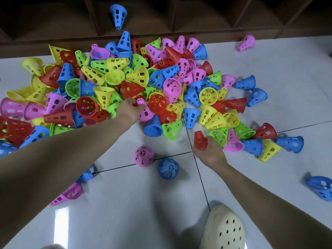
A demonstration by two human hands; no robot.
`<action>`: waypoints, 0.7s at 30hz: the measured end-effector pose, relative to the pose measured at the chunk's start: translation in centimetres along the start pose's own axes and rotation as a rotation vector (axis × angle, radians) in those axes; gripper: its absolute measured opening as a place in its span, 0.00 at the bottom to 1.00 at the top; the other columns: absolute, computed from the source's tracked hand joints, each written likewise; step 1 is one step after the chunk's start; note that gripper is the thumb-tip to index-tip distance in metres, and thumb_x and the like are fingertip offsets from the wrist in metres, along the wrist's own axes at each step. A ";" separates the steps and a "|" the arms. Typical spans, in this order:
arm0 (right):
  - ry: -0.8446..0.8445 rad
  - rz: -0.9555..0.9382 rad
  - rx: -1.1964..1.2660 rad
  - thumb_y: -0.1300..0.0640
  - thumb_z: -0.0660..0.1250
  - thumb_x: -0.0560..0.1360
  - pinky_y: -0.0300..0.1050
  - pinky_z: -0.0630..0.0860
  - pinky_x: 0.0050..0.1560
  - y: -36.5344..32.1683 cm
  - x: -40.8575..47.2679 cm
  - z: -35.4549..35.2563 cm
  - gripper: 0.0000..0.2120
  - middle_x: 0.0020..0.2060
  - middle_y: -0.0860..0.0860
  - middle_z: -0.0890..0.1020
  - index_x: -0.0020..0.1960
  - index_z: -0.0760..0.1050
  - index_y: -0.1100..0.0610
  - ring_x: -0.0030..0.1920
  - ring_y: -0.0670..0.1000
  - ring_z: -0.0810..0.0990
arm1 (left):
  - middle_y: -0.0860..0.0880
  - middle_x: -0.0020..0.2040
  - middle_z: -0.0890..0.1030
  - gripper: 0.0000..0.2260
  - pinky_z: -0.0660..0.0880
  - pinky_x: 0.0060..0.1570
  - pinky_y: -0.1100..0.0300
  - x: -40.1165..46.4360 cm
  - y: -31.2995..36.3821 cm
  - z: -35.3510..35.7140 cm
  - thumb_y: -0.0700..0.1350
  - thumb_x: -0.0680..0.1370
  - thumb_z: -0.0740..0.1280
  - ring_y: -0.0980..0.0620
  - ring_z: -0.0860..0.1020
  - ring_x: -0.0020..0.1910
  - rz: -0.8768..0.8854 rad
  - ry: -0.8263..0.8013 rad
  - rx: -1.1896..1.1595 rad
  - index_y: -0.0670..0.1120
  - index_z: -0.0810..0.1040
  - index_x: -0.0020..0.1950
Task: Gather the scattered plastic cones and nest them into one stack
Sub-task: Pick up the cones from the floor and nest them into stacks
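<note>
On the tiled floor (269, 90), against the wooden shelf base (36, 45), lies a large mixed heap of perforated plastic cones (136, 76) in 5 colours: red, blue, yellow, green and pink. No finished stack is visible, so the task looks barely begun.

Hand state:
- The left hand (128, 109) reaches into the heap's front edge; its fingers curl round the narrow end of a pink cone (143, 112).
- The right hand (210, 150) grips a red cone (200, 140) at the heap's near right edge, fingers wrapped round its wall.

Risks:
1. The pink cone lies among neighbours. Pulling it out could shift the red and blue cones touching it and scatter them further.
2. Cones lying on their sides roll easily on smooth tile.
3. Nesting 2 cones while misaligned may jam them.
4. A cream clog (224, 230) stands near loose cones; a step could crush 1.

Count:
- Held cones: 2.
- Heap: too many and too overlapped for an exact count; well over 50 by estimate.
- Strays: 1 blue in a shelf compartment (118, 16), 1 pink far right (247, 43), 1 blue at the right edge (320, 187), and 1 pink (143, 156) and 1 blue (168, 168) in front of the heap.
</note>
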State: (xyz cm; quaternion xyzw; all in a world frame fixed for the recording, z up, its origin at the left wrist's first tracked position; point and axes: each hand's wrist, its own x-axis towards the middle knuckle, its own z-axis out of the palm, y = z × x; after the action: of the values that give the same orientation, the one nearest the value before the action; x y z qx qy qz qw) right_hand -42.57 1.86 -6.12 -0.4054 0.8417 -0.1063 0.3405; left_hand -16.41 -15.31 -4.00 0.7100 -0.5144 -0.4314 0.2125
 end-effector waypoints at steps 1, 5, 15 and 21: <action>0.000 -0.010 0.037 0.47 0.74 0.68 0.53 0.79 0.53 0.2 -0.2 0.0 0.22 0.49 0.50 0.81 0.56 0.70 0.52 0.49 0.55 0.80 | 0.45 0.52 0.81 0.17 0.72 0.42 0.59 0.0 0.3 0.0 0.52 0.76 0.73 0.45 0.79 0.49 -0.013 0.013 0.000 0.46 0.78 0.61; 0.020 -0.043 0.215 0.49 0.77 0.70 0.48 0.77 0.52 0.7 -1.5 -0.2 0.21 0.49 0.48 0.81 0.57 0.71 0.51 0.50 0.51 0.80 | 0.46 0.44 0.79 0.16 0.67 0.28 0.60 0.2 0.1 -0.3 0.51 0.76 0.73 0.52 0.73 0.31 -0.039 0.016 0.005 0.46 0.78 0.60; -0.049 -0.196 0.494 0.51 0.77 0.72 0.32 0.74 0.46 -1.5 -6.7 -0.4 0.15 0.48 0.43 0.83 0.54 0.74 0.47 0.49 0.40 0.80 | 0.47 0.47 0.82 0.04 0.70 0.36 0.60 -1.8 0.0 -1.9 0.39 0.79 0.65 0.49 0.78 0.41 0.223 -0.023 0.117 0.45 0.80 0.49; -0.130 -0.296 0.510 0.53 0.78 0.70 0.34 0.76 0.47 -1.9 -9.4 1.1 0.17 0.46 0.43 0.83 0.53 0.74 0.50 0.47 0.41 0.81 | 0.48 0.56 0.80 0.18 0.70 0.39 0.61 -2.0 -1.2 -1.5 0.46 0.78 0.69 0.48 0.77 0.49 0.231 -0.150 0.234 0.41 0.74 0.65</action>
State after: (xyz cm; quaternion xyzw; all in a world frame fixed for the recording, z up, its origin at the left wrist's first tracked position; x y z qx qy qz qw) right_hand -36.55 7.89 -1.50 -0.4313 0.6960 -0.3366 0.4650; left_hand -14.71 -13.28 -3.32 0.6319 -0.6538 -0.3929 0.1374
